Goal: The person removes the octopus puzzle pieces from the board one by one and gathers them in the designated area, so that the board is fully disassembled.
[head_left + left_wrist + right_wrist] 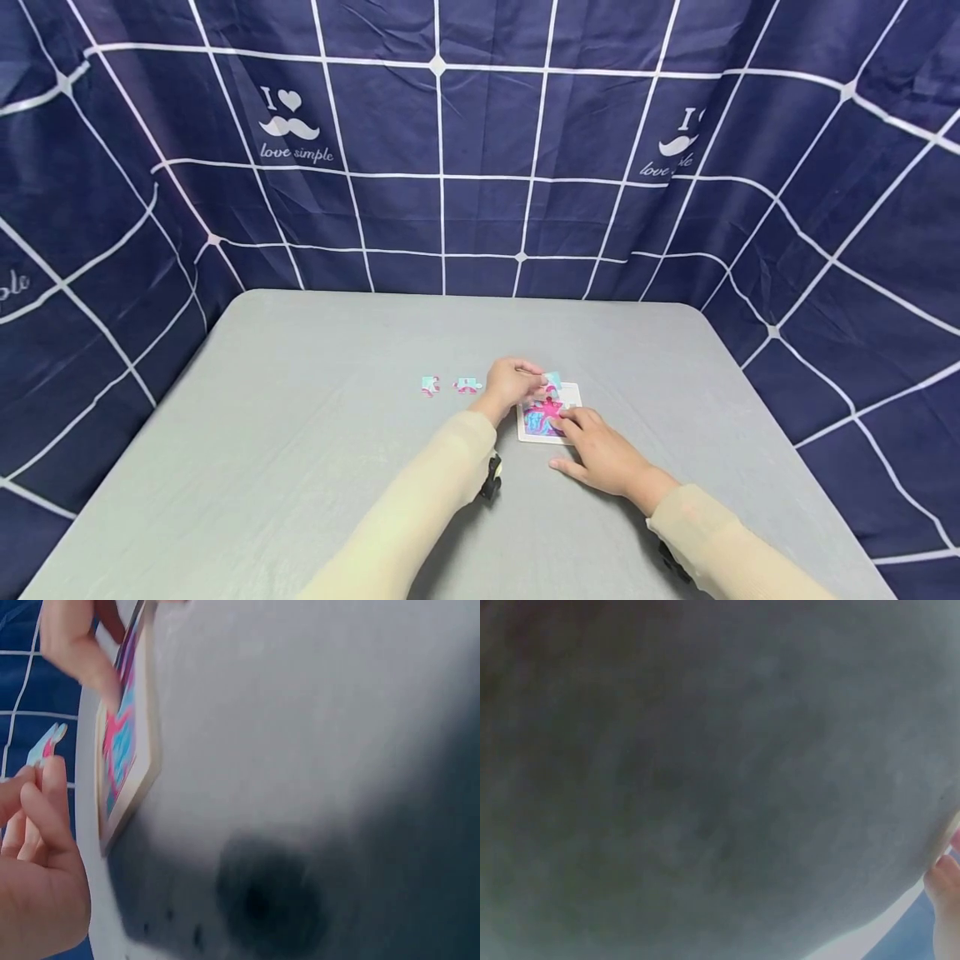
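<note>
In the head view my left hand [512, 388] pinches a jigsaw piece [552, 382], pale blue with pink, just above the upper part of a white-framed puzzle tray [534, 440]. The left wrist view shows the same jigsaw piece [46, 746] between thumb and fingertips, raised off the tray [150, 720]. Pink, blue and purple pieces [538, 422] fill the tray's lower part. My right hand [606, 454] rests at the tray's right side, its fingers extended onto the pieces and its thumb apart on the table. Those fingers hide the tray's right portion.
Two loose jigsaw pieces, one with a corner shape [430, 384] and one wider [467, 385], lie on the grey table [322, 400] left of my left hand. A dark blue curtain [480, 125] with white grid lines stands behind the table and along both sides.
</note>
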Demonstrator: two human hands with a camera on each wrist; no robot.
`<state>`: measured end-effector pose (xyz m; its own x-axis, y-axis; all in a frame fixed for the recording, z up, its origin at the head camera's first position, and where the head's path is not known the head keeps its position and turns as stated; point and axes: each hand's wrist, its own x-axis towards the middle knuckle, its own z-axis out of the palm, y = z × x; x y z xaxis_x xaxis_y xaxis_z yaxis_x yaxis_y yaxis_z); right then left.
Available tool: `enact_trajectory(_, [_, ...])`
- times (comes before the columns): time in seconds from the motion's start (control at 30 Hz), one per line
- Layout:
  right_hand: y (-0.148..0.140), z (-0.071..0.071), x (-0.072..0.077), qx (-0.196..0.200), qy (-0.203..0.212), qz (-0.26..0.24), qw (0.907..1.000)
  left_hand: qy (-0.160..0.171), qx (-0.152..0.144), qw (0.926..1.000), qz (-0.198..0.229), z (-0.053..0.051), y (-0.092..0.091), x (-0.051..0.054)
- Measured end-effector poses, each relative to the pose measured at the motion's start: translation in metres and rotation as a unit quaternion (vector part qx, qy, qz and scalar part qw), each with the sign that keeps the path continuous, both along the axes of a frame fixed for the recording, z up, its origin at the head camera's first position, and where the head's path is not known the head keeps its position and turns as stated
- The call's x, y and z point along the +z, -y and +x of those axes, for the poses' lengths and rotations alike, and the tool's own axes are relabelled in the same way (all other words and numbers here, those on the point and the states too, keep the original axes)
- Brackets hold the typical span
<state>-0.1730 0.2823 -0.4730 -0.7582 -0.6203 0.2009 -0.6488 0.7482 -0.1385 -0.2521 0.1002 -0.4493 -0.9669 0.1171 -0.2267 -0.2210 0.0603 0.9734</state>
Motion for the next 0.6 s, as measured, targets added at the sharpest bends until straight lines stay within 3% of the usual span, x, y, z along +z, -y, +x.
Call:
enact_trajectory(0.3, [0.001, 0.001, 0.002, -0.006, 0.007, 0.004, 0.9999, 0.001, -0.049, 0.9979, -0.043, -0.009, 0.026, 0.010])
enact_trajectory(0.6, [0.000, 0.002, 0.003, -0.017, 0.021, 0.007, 0.9996, 0.017, -0.078, 0.9943, -0.071, -0.015, 0.053, 0.015])
